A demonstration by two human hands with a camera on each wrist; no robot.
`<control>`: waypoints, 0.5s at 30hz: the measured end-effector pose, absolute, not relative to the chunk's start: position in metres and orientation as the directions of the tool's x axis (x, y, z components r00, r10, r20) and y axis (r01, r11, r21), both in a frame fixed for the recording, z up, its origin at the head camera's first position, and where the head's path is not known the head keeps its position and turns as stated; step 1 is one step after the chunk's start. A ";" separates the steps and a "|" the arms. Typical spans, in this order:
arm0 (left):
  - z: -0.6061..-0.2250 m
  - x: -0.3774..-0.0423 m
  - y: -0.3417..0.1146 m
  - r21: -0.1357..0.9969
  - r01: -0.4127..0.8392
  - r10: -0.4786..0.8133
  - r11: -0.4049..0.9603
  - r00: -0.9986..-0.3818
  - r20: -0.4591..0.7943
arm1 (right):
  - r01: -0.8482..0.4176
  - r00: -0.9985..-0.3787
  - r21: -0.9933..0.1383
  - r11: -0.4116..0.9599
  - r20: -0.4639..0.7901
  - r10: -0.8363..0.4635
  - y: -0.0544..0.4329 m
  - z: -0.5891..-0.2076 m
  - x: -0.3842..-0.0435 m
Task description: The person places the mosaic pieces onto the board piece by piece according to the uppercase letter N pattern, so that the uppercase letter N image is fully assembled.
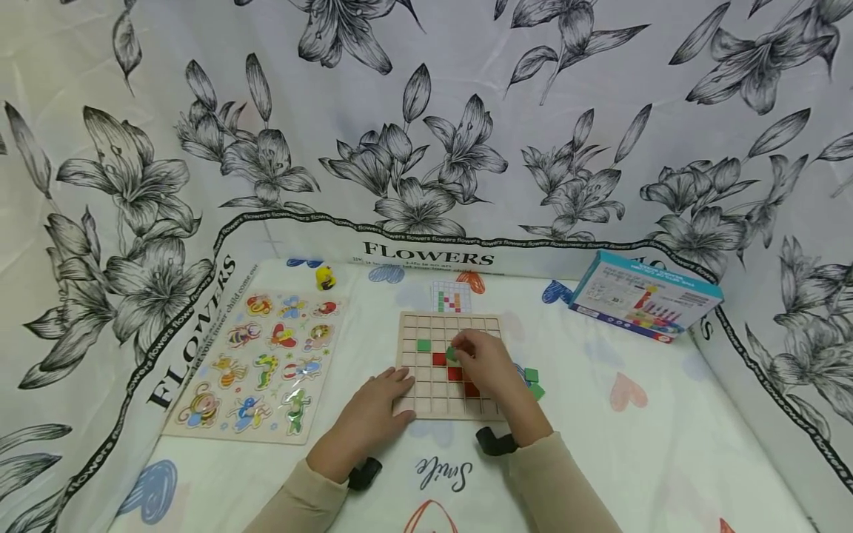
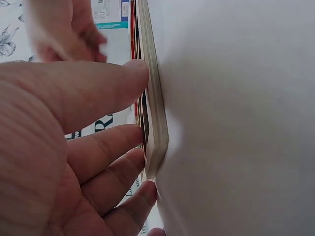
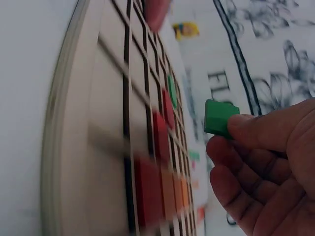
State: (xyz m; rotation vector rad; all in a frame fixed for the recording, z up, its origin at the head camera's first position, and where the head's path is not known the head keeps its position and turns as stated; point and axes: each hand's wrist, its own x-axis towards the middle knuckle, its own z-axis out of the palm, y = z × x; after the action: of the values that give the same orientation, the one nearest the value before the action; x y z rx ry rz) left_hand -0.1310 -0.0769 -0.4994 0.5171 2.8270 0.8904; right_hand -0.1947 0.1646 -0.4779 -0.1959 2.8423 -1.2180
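A wooden grid board (image 1: 426,406) lies in front of me in the head view. One green tile (image 1: 423,345) sits in it, with red tiles (image 1: 438,359) stepping down toward the right. Orange tiles (image 3: 168,194) also show in the right wrist view, beyond the nearest red one. Over the middle of the grid, my right hand (image 1: 485,364) pinches a green square tile (image 3: 219,117) between thumb and fingers, held off the board's surface. My left hand (image 1: 375,409) rests at the board's left edge, its loosely extended fingers touching the rim in the left wrist view.
Behind the board lies a pattern card (image 1: 451,297). Loose green tiles (image 1: 531,375) are right of my right wrist. An insect puzzle board (image 1: 233,431) lies left, with a small yellow toy (image 1: 324,278) behind it. A toy box (image 1: 643,300) stands back right, near the flowered curtain (image 1: 373,96).
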 end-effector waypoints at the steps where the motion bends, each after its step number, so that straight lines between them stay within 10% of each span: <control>1: -0.499 -0.131 -0.077 0.577 0.290 0.366 0.763 -0.930 -0.017 | -0.114 -0.987 -0.719 0.686 0.003 -0.160 0.155 -0.478 -0.197; 15: -0.502 -0.133 -0.080 0.558 0.310 0.380 0.770 -0.925 -0.010 | -0.248 -0.960 -0.565 0.787 0.031 -0.280 0.113 -0.489 -0.218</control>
State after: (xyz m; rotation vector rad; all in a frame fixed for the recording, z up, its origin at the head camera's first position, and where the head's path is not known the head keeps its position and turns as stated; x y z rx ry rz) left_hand -0.1334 -0.0795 -0.5021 0.5553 2.8393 0.8631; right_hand -0.2177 0.1129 -0.4888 -0.4313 2.9184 -0.9111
